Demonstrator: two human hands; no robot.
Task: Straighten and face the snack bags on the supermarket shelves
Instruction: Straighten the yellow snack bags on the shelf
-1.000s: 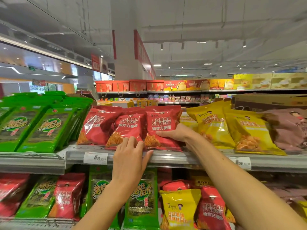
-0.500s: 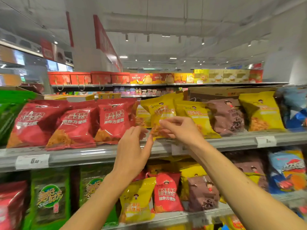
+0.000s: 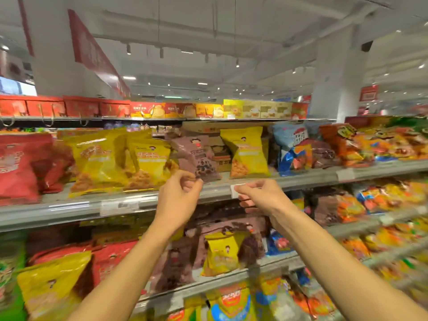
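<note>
On the upper shelf [image 3: 69, 208] snack bags stand in a loose row: red bags [image 3: 18, 165] at the left, two leaning yellow bags [image 3: 99, 161], a tilted brown bag [image 3: 199, 156], another yellow bag [image 3: 247, 151] and a blue bag [image 3: 291, 147]. My left hand [image 3: 178, 198] is raised at the shelf's front edge and pinches the brown bag's lower corner. My right hand [image 3: 261, 195] hovers in front of the shelf rail, fingers loosely curled, thumb by a white price tag [image 3: 237, 191]. It holds no bag. The frame is motion-blurred.
The shelf below holds brown, red and yellow bags, with one yellow bag [image 3: 222, 253] upright among brown ones. Orange and mixed bags [image 3: 370, 144] fill the shelves to the right. Boxed goods [image 3: 208, 110] line a far shelf, beside a white pillar [image 3: 335, 72].
My view and both hands have shifted right along the shelf, from the red bags past the yellow ones. My right hand let go of the yellow bag; my left hand now reaches the brown bag.
</note>
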